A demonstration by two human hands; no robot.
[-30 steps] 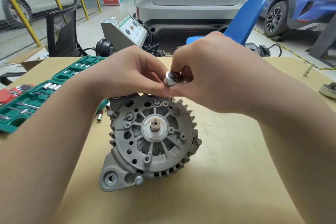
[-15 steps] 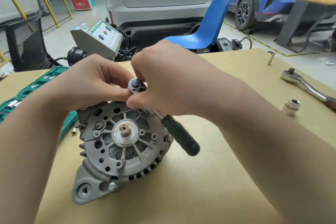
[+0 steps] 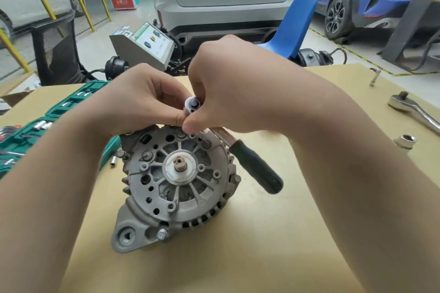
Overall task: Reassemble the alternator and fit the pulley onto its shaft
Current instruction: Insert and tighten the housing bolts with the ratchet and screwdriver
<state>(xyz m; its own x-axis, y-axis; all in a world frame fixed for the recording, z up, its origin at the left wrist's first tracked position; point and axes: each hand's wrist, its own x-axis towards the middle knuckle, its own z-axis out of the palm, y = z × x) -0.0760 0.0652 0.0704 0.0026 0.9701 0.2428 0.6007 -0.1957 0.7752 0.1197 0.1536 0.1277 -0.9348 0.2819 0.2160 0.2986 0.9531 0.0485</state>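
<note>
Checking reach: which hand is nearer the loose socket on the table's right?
Right. The right hand is left of the loose socket; the left hand is farther left.

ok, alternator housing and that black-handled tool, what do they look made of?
Alternator housing: looks like cast aluminium, going by the dull grey matte finish and moulded ribs. Tool handle: black and matte, probably rubber or plastic; its shank looks like bright polished steel.

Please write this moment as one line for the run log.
both hands pinch socket | above alternator | ratchet beside | pulley not fitted
</note>
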